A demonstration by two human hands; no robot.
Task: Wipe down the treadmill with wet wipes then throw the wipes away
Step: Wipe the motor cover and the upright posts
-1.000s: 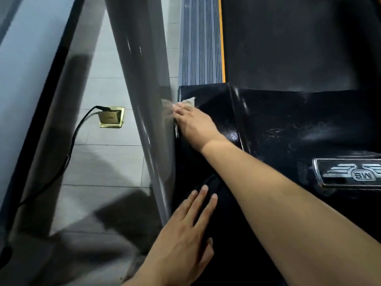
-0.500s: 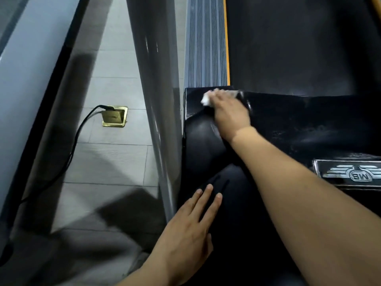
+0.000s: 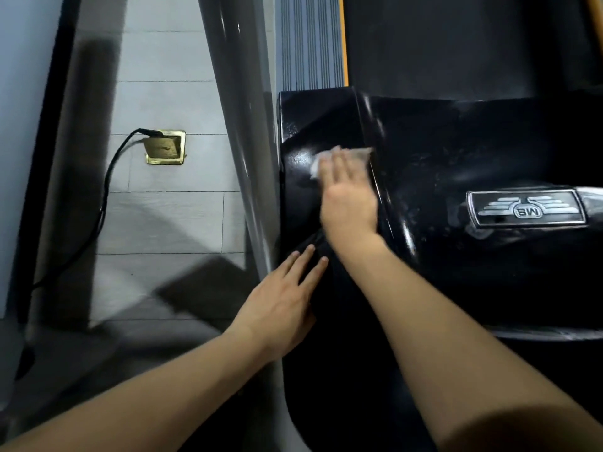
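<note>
The treadmill's glossy black motor cover [image 3: 440, 151] fills the right half of the view, with the dark belt [image 3: 456, 37] beyond it. My right hand [image 3: 347, 194] presses a white wet wipe [image 3: 318, 163] flat onto the cover's left part with straight fingers; only the wipe's edges show past the fingertips. My left hand [image 3: 284, 300] rests flat on the cover nearer to me, fingers spread, holding nothing. Wet streaks shine on the black surface around the wipe.
A grey upright post [image 3: 241, 141] of the treadmill runs diagonally just left of both hands. A silver logo badge [image 3: 525, 208] sits on the cover at right. On the tiled floor at left, a black cable [image 3: 101, 203] plugs into a brass floor socket [image 3: 165, 147].
My right hand has dragged the wipe from the post's base to the cover's far edge, then back toward me down the cover. My left hand stays flat in place.
</note>
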